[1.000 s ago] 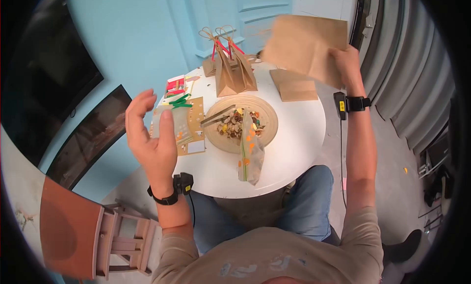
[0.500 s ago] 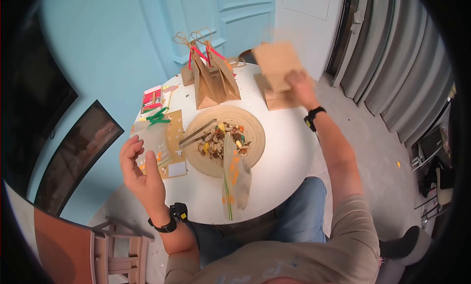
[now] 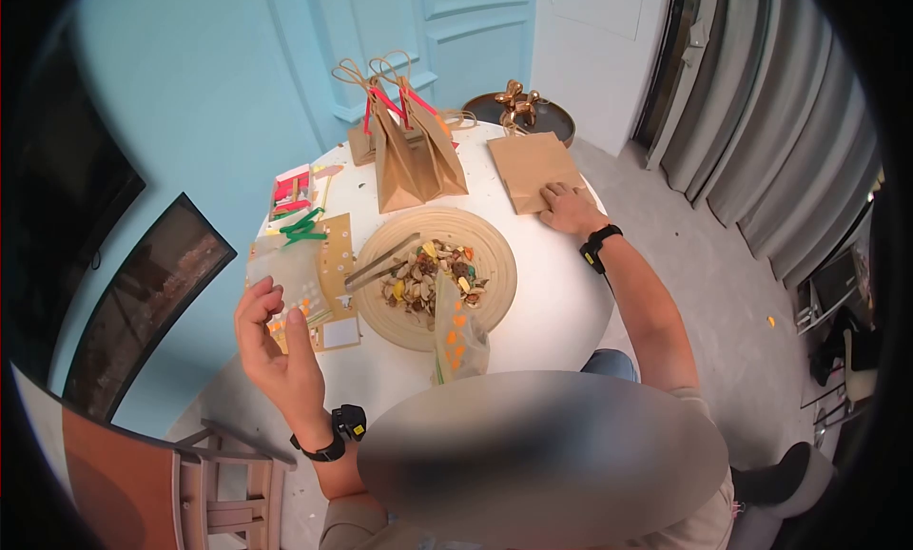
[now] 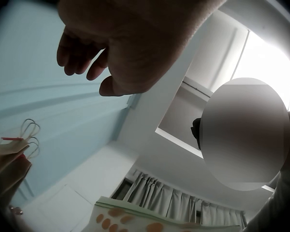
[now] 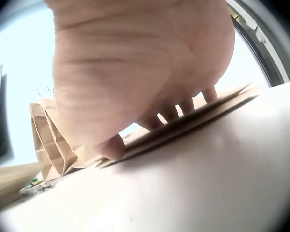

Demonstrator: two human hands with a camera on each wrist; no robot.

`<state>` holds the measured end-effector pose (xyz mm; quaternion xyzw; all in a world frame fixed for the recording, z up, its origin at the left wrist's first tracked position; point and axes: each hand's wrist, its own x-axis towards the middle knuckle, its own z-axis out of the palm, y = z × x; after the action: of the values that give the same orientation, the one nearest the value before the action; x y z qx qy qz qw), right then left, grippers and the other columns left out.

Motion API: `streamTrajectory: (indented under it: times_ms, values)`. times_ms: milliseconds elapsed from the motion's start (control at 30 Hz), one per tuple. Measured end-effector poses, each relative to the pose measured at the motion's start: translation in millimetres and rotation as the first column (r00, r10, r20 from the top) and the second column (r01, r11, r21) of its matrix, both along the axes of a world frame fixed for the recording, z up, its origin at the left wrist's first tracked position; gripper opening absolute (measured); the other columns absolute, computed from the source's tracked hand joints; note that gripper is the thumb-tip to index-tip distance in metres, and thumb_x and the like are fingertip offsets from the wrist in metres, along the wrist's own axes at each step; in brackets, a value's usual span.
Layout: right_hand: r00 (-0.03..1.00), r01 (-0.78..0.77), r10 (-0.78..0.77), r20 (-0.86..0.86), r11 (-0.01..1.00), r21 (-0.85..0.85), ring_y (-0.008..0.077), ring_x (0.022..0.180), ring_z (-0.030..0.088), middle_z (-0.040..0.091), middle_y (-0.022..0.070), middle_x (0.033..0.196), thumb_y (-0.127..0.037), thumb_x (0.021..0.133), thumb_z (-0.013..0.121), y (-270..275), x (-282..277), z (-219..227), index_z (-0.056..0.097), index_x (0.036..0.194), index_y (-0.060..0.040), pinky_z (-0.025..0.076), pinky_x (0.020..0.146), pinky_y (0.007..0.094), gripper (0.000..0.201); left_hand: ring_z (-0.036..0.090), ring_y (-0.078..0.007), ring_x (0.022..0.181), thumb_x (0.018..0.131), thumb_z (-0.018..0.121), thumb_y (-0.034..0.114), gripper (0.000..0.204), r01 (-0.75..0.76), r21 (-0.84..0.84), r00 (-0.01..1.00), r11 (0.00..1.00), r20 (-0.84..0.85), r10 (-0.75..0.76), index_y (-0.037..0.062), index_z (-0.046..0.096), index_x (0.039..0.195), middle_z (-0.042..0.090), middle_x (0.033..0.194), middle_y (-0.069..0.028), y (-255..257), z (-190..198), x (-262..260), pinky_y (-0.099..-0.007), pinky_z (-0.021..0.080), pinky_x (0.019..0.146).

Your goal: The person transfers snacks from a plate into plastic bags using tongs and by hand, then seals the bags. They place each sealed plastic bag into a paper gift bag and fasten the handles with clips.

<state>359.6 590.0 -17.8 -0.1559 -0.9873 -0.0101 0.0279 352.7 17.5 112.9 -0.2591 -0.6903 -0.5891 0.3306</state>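
My right hand lies flat on the near corner of a stack of flat brown paper bags at the far right of the round white table. In the right wrist view the fingers rest on top of the bag stack and the thumb touches its edge. My left hand hovers above the table's left edge, fingers loosely bent, holding nothing; it appears the same in the left wrist view. A wooden plate of dried mix with tongs sits in the middle.
A clear bag with orange dots leans on the plate's near rim. Two standing paper bags with red ribbon are at the back. Sticker cards and ribbons lie left. A wooden chair stands at lower left.
My right hand has brought the flat paper bag down from the air onto the stack and now rests on it. My left hand has sunk slightly and stayed empty.
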Motion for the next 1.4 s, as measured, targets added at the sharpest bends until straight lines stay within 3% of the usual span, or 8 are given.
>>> streamTrajectory:
  times_ms: [367, 500, 667, 867, 1000, 1100, 1267, 1400]
  values:
    - [0.691, -0.423, 0.115, -0.714, 0.865, -0.27, 0.0348, 0.113, 0.075, 0.077, 0.0169, 0.123, -0.011, 0.103, 0.065, -132.2, 64.1, 192.0, 0.072, 0.136, 0.0026, 0.059, 0.1, 0.0435, 0.036, 0.065, -0.0281, 0.129, 0.101, 0.072, -0.004, 0.026, 0.011, 0.055, 1.0, 0.998, 0.017, -0.012, -0.0043, 0.07, 0.126, 0.067, 0.146, -0.023, -20.3, -1.2, 6.6, -0.04, 0.052, 0.109]
    - [0.227, -0.831, 0.208, -0.951, 0.551, -0.078, 0.0168, 0.096, 0.073, 0.076, 0.009, 0.113, -0.006, 0.103, 0.074, -245.0, 193.2, 232.7, 0.077, 0.128, -0.0019, 0.06, 0.079, 0.032, 0.025, 0.065, -0.029, 0.133, 0.1, 0.073, -0.004, 0.026, 0.004, 0.063, 1.0, 0.998, 0.013, -0.005, -0.0035, 0.07, 0.126, 0.067, 0.146, -0.0228, -23.4, -0.8, 10.7, -0.0403, 0.051, 0.111]
    - [-0.227, -0.77, 0.09, -0.97, -0.626, 0.122, 0.019, 0.051, 0.064, 0.069, 0.0096, 0.061, 0.001, 0.089, 0.083, -331.9, 212.1, 281.6, 0.08, 0.095, -0.0027, 0.056, 0.054, 0.0372, 0.008, 0.066, -0.0294, 0.134, 0.1, 0.074, -0.004, 0.027, 0.037, 0.082, 0.999, 0.996, 0.008, -0.038, -0.0032, 0.07, 0.126, 0.068, 0.145, -0.0232, -21.2, 0.8, 14.4, -0.0411, 0.052, 0.112]
    - [-0.073, -0.347, 0.292, -0.953, -0.904, -0.25, 0.0225, 0.051, 0.062, 0.065, 0.016, 0.06, 0.009, 0.083, 0.08, -334.8, 231.7, 288.4, 0.072, 0.076, 0.0083, 0.055, 0.054, 0.0404, 0.011, 0.066, -0.0282, 0.131, 0.101, 0.071, -0.004, 0.025, 0.048, 0.064, 0.999, 0.997, -0.015, -0.048, -0.0044, 0.07, 0.126, 0.067, 0.147, -0.0224, -22.2, 1.5, 21.1, -0.0414, 0.052, 0.113]
    - [0.055, -0.523, 0.281, -0.958, -0.809, -0.268, 0.009, 0.048, 0.039, 0.042, -0.0036, 0.06, 0.002, 0.103, 0.052, -345.3, 236.0, 284.0, 0.077, 0.13, -0.0171, 0.031, 0.053, 0.0285, 0.042, 0.067, -0.0236, 0.125, 0.103, 0.069, -0.003, 0.023, 0.07, 0.01, 0.996, 0.998, -0.058, -0.069, -0.0052, 0.07, 0.126, 0.07, 0.14, -0.0181, -15.5, 3.1, 27.1, -0.0371, 0.051, 0.11]
    - [-0.141, -0.636, 0.219, -0.965, -0.767, -0.081, 0.0244, 0.049, 0.059, 0.062, 0.0188, 0.06, 0.005, 0.084, 0.075, -343.6, 228.2, 278.1, 0.063, 0.064, 0.0107, 0.054, 0.054, 0.0413, 0.024, 0.066, -0.0171, 0.113, 0.103, 0.072, 0.0, 0.018, 0.169, -0.073, 0.981, 0.983, 0.108, -0.16, -0.003, 0.07, 0.121, 0.072, 0.123, -0.0111, -5.7, 2.6, 42.6, -0.0323, 0.052, 0.102]
    - [0.683, -0.696, 0.153, -0.715, 0.434, -0.572, 0.0167, 0.062, 0.064, 0.066, 0.0063, 0.07, -0.006, 0.102, 0.071, -335.1, 217.1, 222.1, 0.074, 0.089, 0.0001, 0.051, 0.06, 0.0331, 0.015, 0.066, -0.0133, 0.078, 0.101, 0.082, 0.009, 0.015, 0.506, -0.142, 0.818, 0.851, 0.391, -0.422, -0.0011, 0.07, 0.101, 0.072, 0.087, -0.0072, 16.3, 10.5, 64.9, -0.0308, 0.055, 0.073]
    - [0.902, -0.414, 0.059, -0.428, 0.408, -0.814, 0.0146, 0.063, 0.055, 0.063, 0.0092, 0.073, -0.018, 0.109, 0.067, -337.7, 160.0, 162.7, 0.07, 0.092, 0.0054, 0.047, 0.061, 0.0338, 0.029, 0.065, -0.0131, 0.071, 0.102, 0.082, 0.017, 0.024, 0.681, -0.2, 0.665, 0.704, 0.572, -0.48, -0.0019, 0.068, 0.096, 0.07, 0.079, -0.0083, 31.8, 0.6, 63.3, -0.0316, 0.054, 0.067]
